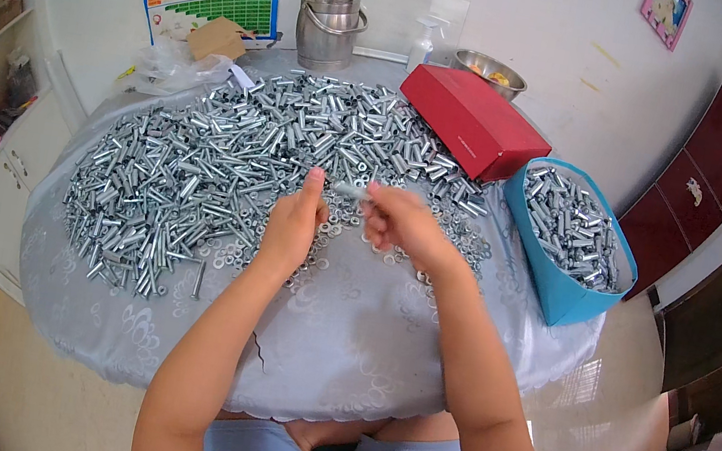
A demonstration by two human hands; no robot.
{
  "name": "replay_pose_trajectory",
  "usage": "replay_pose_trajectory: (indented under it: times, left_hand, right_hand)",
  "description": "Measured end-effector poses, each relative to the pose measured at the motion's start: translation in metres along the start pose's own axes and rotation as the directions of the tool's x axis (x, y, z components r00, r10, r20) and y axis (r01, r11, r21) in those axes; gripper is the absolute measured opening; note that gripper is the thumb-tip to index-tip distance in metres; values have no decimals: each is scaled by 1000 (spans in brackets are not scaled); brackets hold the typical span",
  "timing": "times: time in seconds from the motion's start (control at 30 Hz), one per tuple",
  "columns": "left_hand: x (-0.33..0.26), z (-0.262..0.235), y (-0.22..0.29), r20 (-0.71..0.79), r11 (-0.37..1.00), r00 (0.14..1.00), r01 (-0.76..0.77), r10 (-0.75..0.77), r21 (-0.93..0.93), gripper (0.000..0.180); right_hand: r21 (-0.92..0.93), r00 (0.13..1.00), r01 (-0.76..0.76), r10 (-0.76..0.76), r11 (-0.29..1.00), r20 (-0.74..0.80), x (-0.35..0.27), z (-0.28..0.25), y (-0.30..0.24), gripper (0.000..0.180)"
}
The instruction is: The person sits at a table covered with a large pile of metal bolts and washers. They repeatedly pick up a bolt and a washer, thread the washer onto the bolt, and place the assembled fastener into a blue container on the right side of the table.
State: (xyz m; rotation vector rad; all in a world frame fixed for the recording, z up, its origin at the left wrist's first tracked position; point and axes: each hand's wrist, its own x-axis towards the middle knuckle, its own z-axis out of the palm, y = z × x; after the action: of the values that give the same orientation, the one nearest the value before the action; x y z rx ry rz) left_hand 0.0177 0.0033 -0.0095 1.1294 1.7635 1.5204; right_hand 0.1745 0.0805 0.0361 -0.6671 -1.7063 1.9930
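My right hand (pixel 408 226) is closed, with a short silvery metal bolt (pixel 351 190) between thumb and fingertips. The bolt is blurred and points left toward my other hand. My left hand (pixel 292 222) is closed too, its thumb up and fingers curled in; what they hold, if anything, is hidden. Both hands are over the near edge of a wide pile of bolts and metal sleeves (pixel 193 152). Around and below them, loose flat washers (pixel 468 238) are scattered on the cloth.
A grey patterned cloth (pixel 353 338) covers the table. At the right edge stands a blue fabric bin (pixel 557 299) full of metal sleeves. Behind the pile are a red box (pixel 472 120), a steel bowl (pixel 511 81), a spray bottle (pixel 421 46), a steel pot (pixel 327 31) and a plastic bag (pixel 169 68).
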Motion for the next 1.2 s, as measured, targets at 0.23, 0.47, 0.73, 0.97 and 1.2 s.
replay_pose_trajectory:
  times: [0.23,0.47,0.73,0.97,1.2]
  left_hand:
    - [-2,3,7,19,999,1000,5,-4,-53,66]
    - [-6,3,7,-1,986,1000,-18,18,-165,57]
    - [7,-33,22,-486,850,859,-371,160,-375,44]
    - [37,-76,-15,-656,919,698,-394,288,-15,20]
    - [52,-89,-50,-455,830,746,-232,486,507,21]
  right_hand:
    - [871,780,450,-561,197,-276,-14,-96,-16,43]
    - [896,873,368,-424,250,-241,-3,-92,-2,40]
    - [601,949,282,-123,748,-292,13,-49,9,20]
    - [-669,721,315,-628,673,-293,21,-23,36,19]
    - [-897,669,338,-743,284,17,30,-4,45,25]
